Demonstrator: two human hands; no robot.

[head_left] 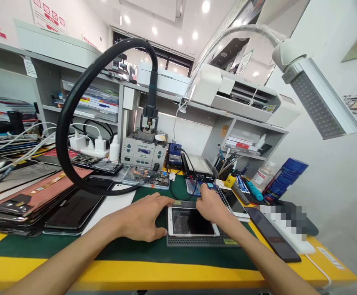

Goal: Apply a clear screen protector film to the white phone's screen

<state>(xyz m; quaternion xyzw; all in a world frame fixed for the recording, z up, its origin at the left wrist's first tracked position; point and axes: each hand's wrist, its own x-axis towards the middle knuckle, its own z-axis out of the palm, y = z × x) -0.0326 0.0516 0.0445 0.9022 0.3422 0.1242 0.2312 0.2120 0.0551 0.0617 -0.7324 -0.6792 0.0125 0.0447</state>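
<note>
A white-framed smartphone with a dark screen lies flat on a grey perforated pad. My left hand is at the pad's left side, thumb and index finger spread apart, the fingertips by its edge and close to the phone's left end. Over the phone's upper right part is my right hand, its fingers curled in. The back of that hand covers a corner of the phone, and what the fingers hold, if anything, is hidden. Both sit on a green mat.
A thick black hose loops over the left side from a hot air station. Stacked phone parts lie left. To the right are a white phone, a dark phone and a blue can. A lamp hangs above.
</note>
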